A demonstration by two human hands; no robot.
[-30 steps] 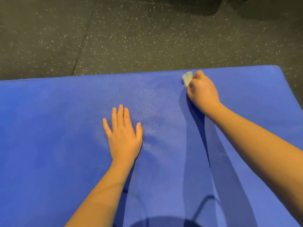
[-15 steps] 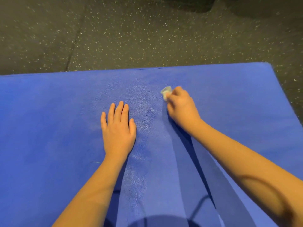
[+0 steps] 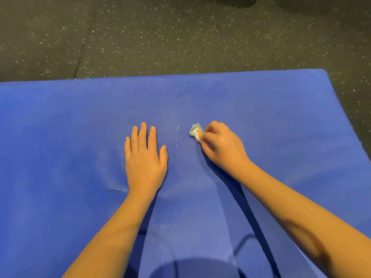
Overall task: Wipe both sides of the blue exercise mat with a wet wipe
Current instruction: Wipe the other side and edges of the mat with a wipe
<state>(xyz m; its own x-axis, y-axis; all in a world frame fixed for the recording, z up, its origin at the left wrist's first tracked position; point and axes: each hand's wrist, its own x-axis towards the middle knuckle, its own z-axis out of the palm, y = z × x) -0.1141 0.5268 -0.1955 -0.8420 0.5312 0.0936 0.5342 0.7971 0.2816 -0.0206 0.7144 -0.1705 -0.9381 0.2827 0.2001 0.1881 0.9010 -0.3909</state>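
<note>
The blue exercise mat (image 3: pixel 60 147) lies flat on the floor and fills most of the view. My left hand (image 3: pixel 145 157) rests palm down on the mat near its middle, fingers straight and together. To its right, my right hand (image 3: pixel 222 145) grips a small crumpled wet wipe (image 3: pixel 195 131) and presses it against the mat. Only the wipe's front edge shows past my fingertips. A faint wet sheen marks the mat between my two hands.
Dark speckled rubber floor (image 3: pixel 180 37) lies beyond the mat's far edge and past its right corner (image 3: pixel 323 72). A seam in the floor (image 3: pixel 77 67) runs at the upper left. Shadows of my arms and head fall on the near part of the mat.
My right hand has drawn the wipe from near the mat's far edge back toward me, close to my left hand. My left hand has stayed flat in place.
</note>
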